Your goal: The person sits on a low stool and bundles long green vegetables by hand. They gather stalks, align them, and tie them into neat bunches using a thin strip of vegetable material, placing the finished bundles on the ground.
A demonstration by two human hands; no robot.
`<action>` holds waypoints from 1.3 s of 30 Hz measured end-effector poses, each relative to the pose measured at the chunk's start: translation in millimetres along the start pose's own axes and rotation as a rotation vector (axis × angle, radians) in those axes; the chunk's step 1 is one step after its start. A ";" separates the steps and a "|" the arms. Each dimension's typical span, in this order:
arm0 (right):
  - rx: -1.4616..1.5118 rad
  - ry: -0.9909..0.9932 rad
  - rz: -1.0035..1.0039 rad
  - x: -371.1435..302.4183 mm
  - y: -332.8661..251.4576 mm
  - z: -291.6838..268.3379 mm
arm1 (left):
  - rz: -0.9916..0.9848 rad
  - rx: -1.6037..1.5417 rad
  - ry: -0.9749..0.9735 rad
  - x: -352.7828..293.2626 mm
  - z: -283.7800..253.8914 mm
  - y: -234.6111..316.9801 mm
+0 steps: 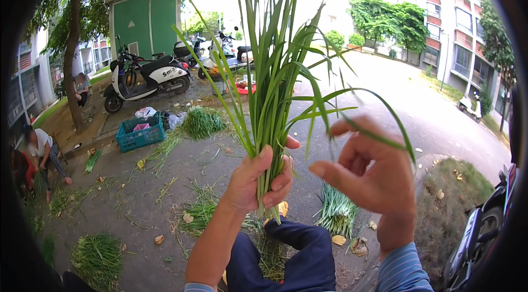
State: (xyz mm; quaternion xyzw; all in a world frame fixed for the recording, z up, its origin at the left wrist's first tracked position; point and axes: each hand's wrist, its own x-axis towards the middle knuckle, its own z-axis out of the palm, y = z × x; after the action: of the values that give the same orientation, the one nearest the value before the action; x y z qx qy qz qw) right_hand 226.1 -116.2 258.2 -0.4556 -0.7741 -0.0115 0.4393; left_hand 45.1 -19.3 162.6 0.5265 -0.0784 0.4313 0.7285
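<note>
A bunch of long, flat green leaves, garlic chives by their look (275, 83), stands upright before me. My left hand (261, 179) is closed round its lower stems, thumb across the front. To the right of the bunch is my right hand (368, 174), slightly blurred. Its thumb and forefinger are apart, the other fingers curl loosely, and nothing shows between them. One drooping leaf arches across the back of that hand. Beyond my right leg lies a neat bundle of chives (336, 209) with pale stem ends. Loose greens (203, 212) are on the ground left of my knees.
Further left is a heap of greens (98, 259). A teal crate (141, 131) and another green pile (202, 122) lie ahead. Behind them stand a white scooter (148, 77) and a green cabinet (144, 25). A seated person (41, 146) handles greens at far left. A parked vehicle (478, 231) borders the right.
</note>
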 end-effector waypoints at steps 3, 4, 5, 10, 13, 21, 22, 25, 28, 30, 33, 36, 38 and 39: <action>0.032 0.077 -0.274 3.9 13.8 21.9 | 0.014 0.003 0.060 2.8 12.3 0.9; 0.005 0.082 -0.284 7.0 13.7 24.1 | 0.022 0.023 0.066 2.5 13.0 2.3; -0.021 0.088 -0.293 11.3 13.5 25.0 | 0.029 0.043 0.073 2.4 13.2 3.3; 0.017 0.069 -0.248 20.9 11.4 29.2 | 0.054 0.146 0.042 2.1 8.0 2.0; 0.061 0.016 -0.227 21.4 10.9 25.4 | 0.058 0.185 0.045 1.2 11.6 3.2; 0.586 -0.081 0.049 21.5 16.9 9.4 | 0.084 0.190 0.039 5.8 16.2 2.4; 0.645 -0.078 0.036 23.5 16.4 5.0 | 0.089 0.211 0.063 7.0 18.3 2.4; 0.846 -0.037 0.031 28.7 9.6 -13.2 | 0.089 0.217 0.084 8.9 19.9 4.3; 1.169 -0.103 -0.232 22.7 20.8 -30.0 | 0.089 0.217 0.041 13.2 19.6 9.7; 1.319 -0.234 -0.362 15.1 26.3 -28.7 | 0.095 0.221 0.034 14.9 18.4 14.4; 0.921 -0.795 -0.385 0.8 37.1 -18.4 | 0.097 0.207 0.045 15.3 17.6 20.5; 0.532 -0.963 -0.592 -12.4 39.8 25.7 | 0.086 0.171 -0.003 22.3 22.3 23.2; 0.141 -1.006 -0.520 -17.4 32.4 28.1 | 0.089 0.171 -0.002 20.2 20.9 25.7; -0.055 -1.017 -0.477 -18.7 29.8 27.0 | 0.086 0.180 -0.003 19.8 20.5 25.8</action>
State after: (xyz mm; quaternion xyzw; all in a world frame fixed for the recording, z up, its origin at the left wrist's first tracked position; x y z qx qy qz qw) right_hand 233.0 -100.5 217.3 -0.2273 -0.9695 0.0901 -0.0161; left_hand 46.0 -23.7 200.8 0.5867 -0.0629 0.4668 0.6587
